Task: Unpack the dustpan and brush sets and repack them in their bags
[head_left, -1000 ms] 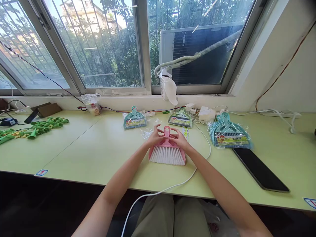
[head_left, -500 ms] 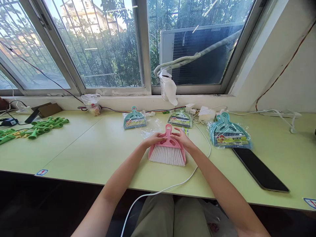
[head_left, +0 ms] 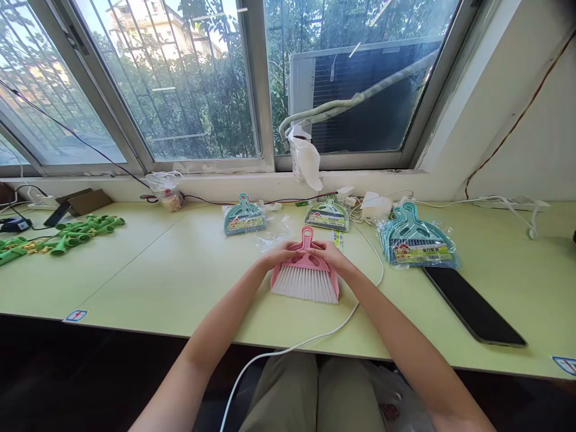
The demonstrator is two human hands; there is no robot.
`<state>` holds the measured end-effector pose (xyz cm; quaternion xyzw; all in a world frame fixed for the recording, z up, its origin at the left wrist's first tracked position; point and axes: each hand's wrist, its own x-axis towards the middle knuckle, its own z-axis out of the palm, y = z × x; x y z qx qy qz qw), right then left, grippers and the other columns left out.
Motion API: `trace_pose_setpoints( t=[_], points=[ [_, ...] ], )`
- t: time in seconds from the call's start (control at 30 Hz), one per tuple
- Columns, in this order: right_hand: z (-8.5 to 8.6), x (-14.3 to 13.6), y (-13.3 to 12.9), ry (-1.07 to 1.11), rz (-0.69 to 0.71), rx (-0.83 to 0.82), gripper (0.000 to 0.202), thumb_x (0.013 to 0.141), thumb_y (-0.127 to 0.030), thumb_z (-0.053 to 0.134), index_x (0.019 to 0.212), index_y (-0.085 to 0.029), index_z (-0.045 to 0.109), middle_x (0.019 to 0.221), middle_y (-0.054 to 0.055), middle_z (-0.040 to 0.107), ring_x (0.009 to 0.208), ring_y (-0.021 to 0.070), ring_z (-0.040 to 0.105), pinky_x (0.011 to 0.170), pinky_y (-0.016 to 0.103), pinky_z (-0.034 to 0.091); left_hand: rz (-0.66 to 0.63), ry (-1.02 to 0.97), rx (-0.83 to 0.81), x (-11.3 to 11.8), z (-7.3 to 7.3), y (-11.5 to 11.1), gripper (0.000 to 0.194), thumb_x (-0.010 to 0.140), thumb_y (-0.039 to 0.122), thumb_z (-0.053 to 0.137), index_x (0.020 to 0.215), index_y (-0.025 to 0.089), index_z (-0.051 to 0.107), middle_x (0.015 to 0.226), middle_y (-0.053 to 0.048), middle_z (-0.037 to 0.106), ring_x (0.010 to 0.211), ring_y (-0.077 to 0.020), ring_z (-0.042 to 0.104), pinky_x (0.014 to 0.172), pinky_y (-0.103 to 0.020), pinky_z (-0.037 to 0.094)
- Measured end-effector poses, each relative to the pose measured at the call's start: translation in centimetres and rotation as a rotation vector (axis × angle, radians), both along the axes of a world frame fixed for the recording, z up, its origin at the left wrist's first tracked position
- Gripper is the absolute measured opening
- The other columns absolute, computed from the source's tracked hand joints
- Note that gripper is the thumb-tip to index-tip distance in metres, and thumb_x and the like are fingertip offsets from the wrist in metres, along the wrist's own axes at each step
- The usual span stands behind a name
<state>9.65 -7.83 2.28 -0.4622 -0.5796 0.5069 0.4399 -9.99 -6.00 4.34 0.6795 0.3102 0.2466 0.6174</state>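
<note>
A pink brush and dustpan set (head_left: 306,260) lies on the pale green table in front of me, white bristles toward me and handle pointing away. My left hand (head_left: 282,254) grips its left side near the handle's base. On the right side, my right hand (head_left: 329,254) has its fingers on the pink plastic by the handle. Beyond them are a blue-green wrapped set (head_left: 244,217) and a green wrapped set (head_left: 328,215). Several wrapped teal sets (head_left: 416,240) are piled to the right.
A black phone (head_left: 474,306) lies at the right. A white cable (head_left: 324,334) crosses the table's front edge. Green plastic pieces (head_left: 74,233) are heaped at the left, near a brown box (head_left: 90,201). Crumpled clear film (head_left: 275,239) lies behind my left hand.
My right hand's fingers have lowered and moved slightly left onto the pink set. The camera view has shifted slightly; my left hand stays on the set.
</note>
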Motion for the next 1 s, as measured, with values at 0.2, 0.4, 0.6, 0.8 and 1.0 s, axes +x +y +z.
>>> trace_pose_setpoints(
  t=[0.2, 0.4, 0.6, 0.8, 1.0],
  points=[
    [0.1, -0.21, -0.23, 0.016, -0.027, 0.012, 0.04, 0.063, -0.038, 0.078, 0.096, -0.015, 0.074, 0.099, 0.009, 0.075, 0.09, 0.0246, 0.069, 0.082, 0.037, 0.055, 0.005, -0.002, 0.014, 0.16, 0.37, -0.26, 0.049, 0.066, 0.052, 0.078, 0.09, 0.012, 0.062, 0.067, 0.004, 0.049, 0.058, -0.007, 0.042, 0.055, -0.022, 0.029],
    [0.08, -0.31, -0.09, -0.009, -0.081, 0.021, 0.033, 0.064, -0.034, 0.078, 0.092, -0.016, 0.074, 0.098, 0.008, 0.076, 0.092, 0.0259, 0.07, 0.083, 0.038, 0.055, 0.009, -0.011, 0.026, 0.17, 0.17, -0.14, 0.047, 0.067, 0.05, 0.077, 0.089, 0.012, 0.06, 0.065, 0.004, 0.048, 0.058, -0.0073, 0.042, 0.056, -0.023, 0.028],
    [-0.04, -0.46, 0.11, -0.068, -0.171, 0.017, 0.028, 0.063, -0.031, 0.078, 0.085, -0.015, 0.075, 0.092, 0.009, 0.076, 0.098, 0.0295, 0.068, 0.087, 0.04, 0.053, 0.031, -0.003, 0.036, 0.3, 0.1, -0.09, 0.046, 0.065, 0.052, 0.078, 0.08, 0.014, 0.056, 0.064, 0.005, 0.047, 0.057, -0.0073, 0.041, 0.056, -0.023, 0.028],
    [-0.4, -0.47, 0.3, -0.094, -0.158, 0.057, 0.033, 0.064, -0.038, 0.076, 0.087, -0.013, 0.075, 0.092, 0.01, 0.076, 0.094, 0.0282, 0.068, 0.084, 0.038, 0.053, 0.039, 0.023, 0.094, 0.25, 0.21, -0.11, 0.045, 0.067, 0.055, 0.074, 0.072, 0.016, 0.052, 0.061, 0.005, 0.045, 0.056, -0.0077, 0.039, 0.056, -0.024, 0.027],
    [-0.66, -0.48, 0.41, -0.098, -0.17, 0.06, 0.036, 0.066, -0.042, 0.073, 0.089, -0.014, 0.075, 0.092, 0.011, 0.076, 0.089, 0.0267, 0.069, 0.081, 0.037, 0.053, 0.042, 0.034, 0.104, 0.14, -0.08, 0.23, 0.047, 0.07, 0.058, 0.071, 0.073, 0.016, 0.052, 0.062, 0.004, 0.045, 0.056, -0.0075, 0.039, 0.055, -0.024, 0.026]
  ],
)
